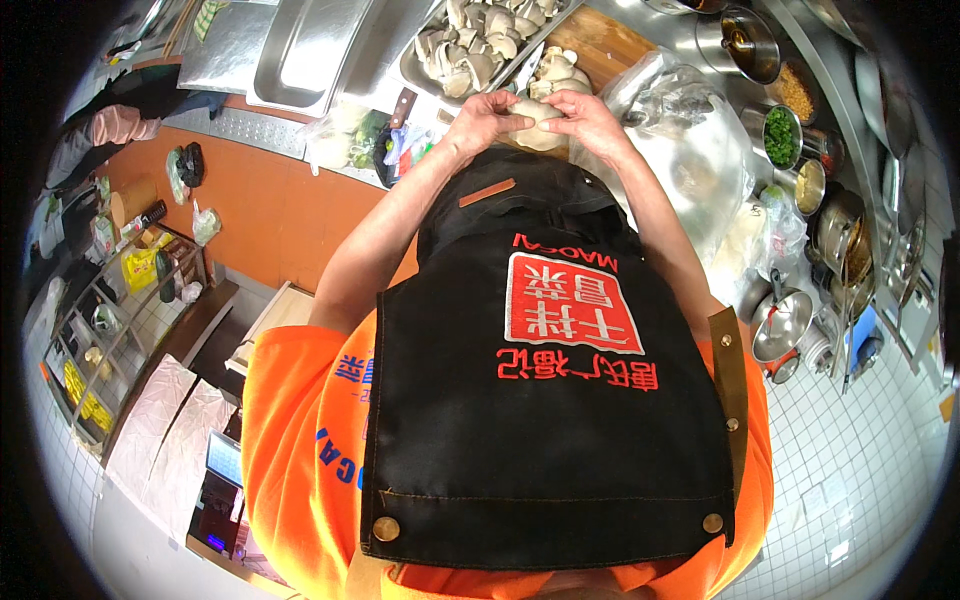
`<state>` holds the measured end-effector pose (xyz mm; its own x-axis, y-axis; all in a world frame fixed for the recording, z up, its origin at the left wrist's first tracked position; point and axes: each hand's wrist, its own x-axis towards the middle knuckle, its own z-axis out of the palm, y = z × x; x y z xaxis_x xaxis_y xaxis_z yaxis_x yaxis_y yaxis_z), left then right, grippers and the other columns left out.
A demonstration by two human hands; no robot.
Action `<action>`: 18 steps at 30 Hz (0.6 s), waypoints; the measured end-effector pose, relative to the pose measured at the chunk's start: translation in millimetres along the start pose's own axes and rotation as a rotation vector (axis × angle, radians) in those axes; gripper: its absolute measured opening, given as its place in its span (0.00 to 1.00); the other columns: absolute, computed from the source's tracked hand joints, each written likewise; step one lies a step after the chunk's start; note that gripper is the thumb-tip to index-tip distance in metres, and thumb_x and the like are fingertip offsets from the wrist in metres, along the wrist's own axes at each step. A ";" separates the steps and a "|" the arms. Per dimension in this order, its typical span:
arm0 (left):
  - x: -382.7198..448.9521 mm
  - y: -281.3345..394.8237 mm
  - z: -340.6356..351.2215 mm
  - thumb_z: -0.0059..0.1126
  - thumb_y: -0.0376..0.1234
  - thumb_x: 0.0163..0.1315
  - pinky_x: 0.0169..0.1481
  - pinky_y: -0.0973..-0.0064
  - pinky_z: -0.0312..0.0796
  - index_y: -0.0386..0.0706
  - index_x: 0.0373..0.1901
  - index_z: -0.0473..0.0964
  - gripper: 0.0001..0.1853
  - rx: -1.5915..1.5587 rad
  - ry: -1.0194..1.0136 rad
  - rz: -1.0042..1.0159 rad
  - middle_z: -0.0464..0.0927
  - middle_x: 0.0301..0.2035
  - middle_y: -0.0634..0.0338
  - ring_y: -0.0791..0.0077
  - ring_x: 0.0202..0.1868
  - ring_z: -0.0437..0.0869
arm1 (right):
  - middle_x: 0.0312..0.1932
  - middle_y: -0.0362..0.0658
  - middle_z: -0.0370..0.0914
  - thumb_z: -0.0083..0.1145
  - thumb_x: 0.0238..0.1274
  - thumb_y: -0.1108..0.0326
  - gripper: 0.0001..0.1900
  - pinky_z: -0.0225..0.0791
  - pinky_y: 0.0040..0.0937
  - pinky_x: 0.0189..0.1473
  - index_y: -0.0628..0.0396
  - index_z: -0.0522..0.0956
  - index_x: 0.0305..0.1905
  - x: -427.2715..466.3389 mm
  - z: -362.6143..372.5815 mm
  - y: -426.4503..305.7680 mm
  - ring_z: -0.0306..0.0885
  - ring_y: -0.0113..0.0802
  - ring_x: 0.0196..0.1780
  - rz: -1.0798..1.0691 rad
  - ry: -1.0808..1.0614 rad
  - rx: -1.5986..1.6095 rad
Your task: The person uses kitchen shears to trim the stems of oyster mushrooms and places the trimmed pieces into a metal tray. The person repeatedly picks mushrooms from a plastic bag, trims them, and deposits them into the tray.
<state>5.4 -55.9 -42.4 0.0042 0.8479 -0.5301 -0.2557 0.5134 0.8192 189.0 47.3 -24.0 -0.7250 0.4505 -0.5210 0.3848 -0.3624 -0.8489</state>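
Observation:
Just beyond the apron's far edge, my left hand (pixel 487 118) and my right hand (pixel 583 121) grip one pale oyster mushroom (pixel 535 120) from its two sides. Both thumbs press on its top. More oyster mushrooms (pixel 559 69) lie in a small heap right behind my fingers, on a wooden cutting board (pixel 600 43). To the left of the board, a steel tray (pixel 411 73) is piled with loose oyster mushrooms (pixel 480 45). A big clear plastic bag (pixel 686 150) spreads beside my right forearm; its contents are hard to make out.
A wooden knife handle (pixel 403 107) and bagged vegetables (pixel 349 139) lie left of my left hand. On the right stand steel pots of chopped greens (pixel 781 136) and yellow bits (pixel 792 91). An empty-looking steel basin (pixel 300 49) is at the back left; another person's arm (pixel 124 124) shows at far left.

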 end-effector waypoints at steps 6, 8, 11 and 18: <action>-1.2 11.6 -17.5 0.69 0.28 0.53 0.43 0.78 0.73 0.40 0.38 0.79 0.11 -0.119 0.092 -0.100 0.83 0.32 0.63 0.77 0.33 0.82 | 0.41 0.37 0.79 0.64 0.56 0.73 0.16 0.66 0.22 0.48 0.59 0.76 0.50 3.2 7.3 0.2 0.75 0.24 0.46 -0.026 0.031 0.137; -0.6 15.3 -24.3 0.70 0.27 0.51 0.40 0.81 0.71 0.40 0.35 0.79 0.10 -0.214 0.194 -0.113 0.83 0.31 0.63 0.79 0.32 0.81 | 0.42 0.37 0.79 0.64 0.56 0.73 0.17 0.65 0.21 0.48 0.58 0.76 0.51 1.0 5.3 1.2 0.75 0.25 0.47 -0.006 0.076 0.243; -0.4 26.4 -46.4 0.69 0.28 0.52 0.37 0.82 0.71 0.41 0.34 0.80 0.09 -0.222 0.299 -0.082 0.83 0.31 0.64 0.82 0.31 0.80 | 0.46 0.39 0.78 0.63 0.57 0.72 0.18 0.64 0.20 0.49 0.58 0.75 0.52 -4.0 -5.8 1.0 0.74 0.26 0.49 0.060 0.206 0.290; 0.2 52.1 -32.7 0.67 0.30 0.55 0.52 0.80 0.67 0.38 0.44 0.80 0.15 0.046 -0.144 -0.034 0.82 0.35 0.64 0.79 0.40 0.80 | 0.54 0.43 0.75 0.58 0.58 0.78 0.23 0.65 0.27 0.59 0.57 0.71 0.60 14.1 -3.8 -19.0 0.72 0.29 0.57 -0.105 0.056 0.067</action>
<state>-39.6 -33.3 -7.0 0.1517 0.8385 -0.5234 -0.2087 0.5448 0.8122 173.7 63.6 -15.6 -0.7254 0.5330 -0.4356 0.2681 -0.3641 -0.8919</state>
